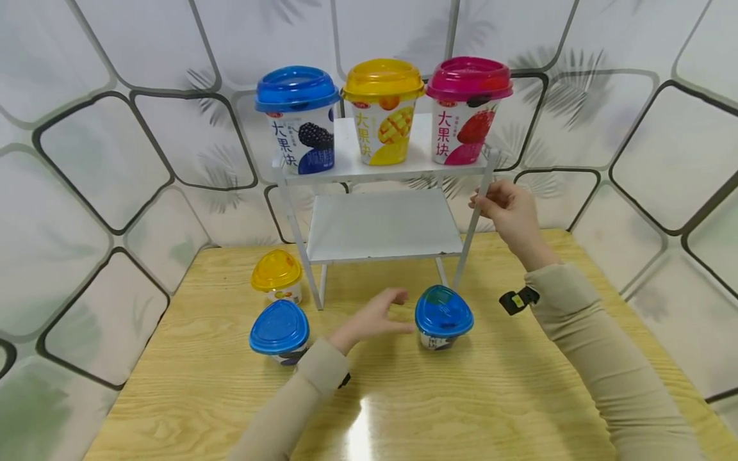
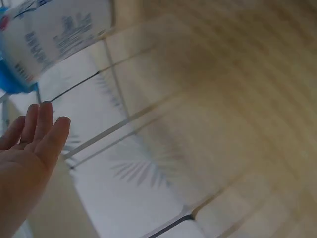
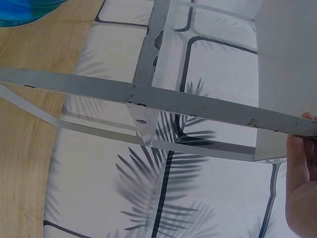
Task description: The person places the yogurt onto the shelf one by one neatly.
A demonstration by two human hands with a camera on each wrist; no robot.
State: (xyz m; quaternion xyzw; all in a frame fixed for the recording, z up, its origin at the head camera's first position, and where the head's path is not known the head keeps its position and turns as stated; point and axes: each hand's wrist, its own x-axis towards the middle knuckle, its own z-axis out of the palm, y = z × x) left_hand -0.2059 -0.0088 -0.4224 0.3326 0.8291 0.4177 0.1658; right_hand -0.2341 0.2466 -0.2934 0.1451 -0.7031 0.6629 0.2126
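Observation:
A two-tier white metal rack (image 1: 385, 257) stands on the wooden table. My right hand (image 1: 513, 214) grips its right front post below the top shelf; in the right wrist view, the fingers (image 3: 297, 161) curl at the post. My left hand (image 1: 375, 317) holds nothing, its thumb and fingers spread apart. Just right of its fingertips sits a blue-lidded yogurt cup (image 1: 444, 314) on the table, before the rack's right front leg. In the left wrist view, a white cup (image 2: 59, 37) with a blue lid appears beyond the left fingers.
On the top shelf stand a blue-lidded blackberry cup (image 1: 300, 121), a yellow-lidded mango cup (image 1: 382, 112) and a pink-lidded strawberry cup (image 1: 468, 112). Left of the rack, a yellow-lidded cup (image 1: 277, 275) and another blue-lidded cup (image 1: 280, 330) sit on the table (image 1: 190, 371). Patterned fabric walls surround it.

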